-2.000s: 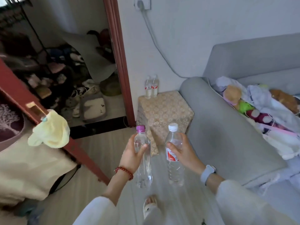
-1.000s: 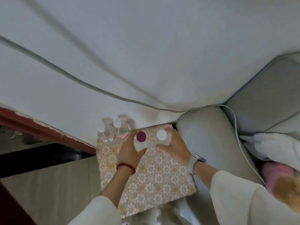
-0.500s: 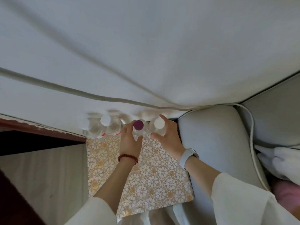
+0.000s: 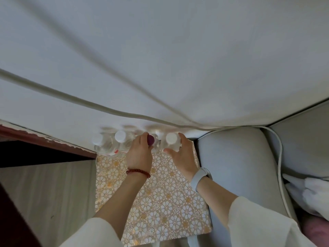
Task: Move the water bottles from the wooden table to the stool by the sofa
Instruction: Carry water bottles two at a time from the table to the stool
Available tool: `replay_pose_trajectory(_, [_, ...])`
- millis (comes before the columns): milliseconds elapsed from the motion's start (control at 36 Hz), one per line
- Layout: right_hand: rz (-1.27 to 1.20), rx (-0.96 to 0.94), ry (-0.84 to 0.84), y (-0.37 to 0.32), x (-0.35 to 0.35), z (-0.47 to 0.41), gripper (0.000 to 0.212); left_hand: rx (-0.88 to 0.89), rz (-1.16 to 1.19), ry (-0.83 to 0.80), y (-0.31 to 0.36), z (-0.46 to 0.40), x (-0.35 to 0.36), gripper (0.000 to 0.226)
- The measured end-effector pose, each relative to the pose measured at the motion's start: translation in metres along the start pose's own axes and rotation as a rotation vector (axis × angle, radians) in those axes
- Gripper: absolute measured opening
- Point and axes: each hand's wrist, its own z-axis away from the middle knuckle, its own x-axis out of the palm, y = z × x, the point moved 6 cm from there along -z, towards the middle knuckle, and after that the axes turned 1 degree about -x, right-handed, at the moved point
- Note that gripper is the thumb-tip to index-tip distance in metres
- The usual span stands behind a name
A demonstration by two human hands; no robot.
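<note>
Head view | wall just behind both grips | sofa arm right of our right hand | stool under both hands | two spare bottles just left of our left hand | left fingers wrapped round purple-cap bottle, right fingers curled round white-cap bottle | we see both bottles upright, side by side at the stool's far edge

Both arms wear loose cream-white sleeves. A dark red bead bracelet rings the wrist behind the left hand; a pale grey watch band wraps the wrist behind the right hand.
</note>
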Motion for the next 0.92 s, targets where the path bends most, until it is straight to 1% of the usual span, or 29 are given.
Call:
replay_pose_trajectory(111, [-0.051,-0.013,-0.003,-0.009,0.009,-0.007,0.056,-0.043,-0.009,-0.004,-0.005,-0.007,-0.003,0.036])
replay_pose_trajectory(194, [-0.088,0.03,0.004,-0.008,0.01,-0.007,0.055,-0.073,0.003,-0.009,-0.007,-0.009,-0.004,0.037])
replay_pose_trajectory(389, [-0.165,0.109,0.015,-0.003,0.005,0.007,0.058,-0.037,0.131,-0.055,0.008,0.008,-0.008,0.064])
replay_pose_trajectory(472, [-0.194,0.192,0.017,-0.002,-0.002,0.02,0.066,-0.036,0.169,-0.062,0.009,0.025,-0.017,0.064])
replay_pose_trajectory(528, [-0.191,0.228,0.021,-0.004,-0.006,0.034,0.061,-0.054,0.184,-0.054,0.006,0.04,-0.027,0.06])
replay_pose_trajectory(583, [-0.151,0.268,-0.035,-0.006,-0.005,0.052,0.051,-0.088,0.214,-0.033,-0.001,0.059,-0.04,0.053])
replay_pose_trajectory(667, [-0.036,0.334,-0.218,-0.014,0.012,0.084,0.036,-0.184,0.246,0.001,-0.024,0.096,-0.064,0.045])
replay_pose_trajectory(722, [0.004,0.32,-0.338,-0.027,0.031,0.107,0.035,-0.272,0.288,0.034,-0.047,0.125,-0.084,0.041])
replay_pose_trajectory(806, [0.07,0.241,-0.495,-0.057,0.072,0.151,0.027,-0.431,0.297,0.121,-0.094,0.181,-0.123,0.036])
replay_pose_trajectory(861, [0.132,0.159,-0.537,-0.073,0.095,0.172,0.026,-0.479,0.272,0.169,-0.115,0.208,-0.145,0.027])
replay_pose_trajectory(917, [0.205,0.064,-0.633,-0.091,0.133,0.211,0.024,-0.554,0.267,0.252,-0.148,0.256,-0.179,0.016])
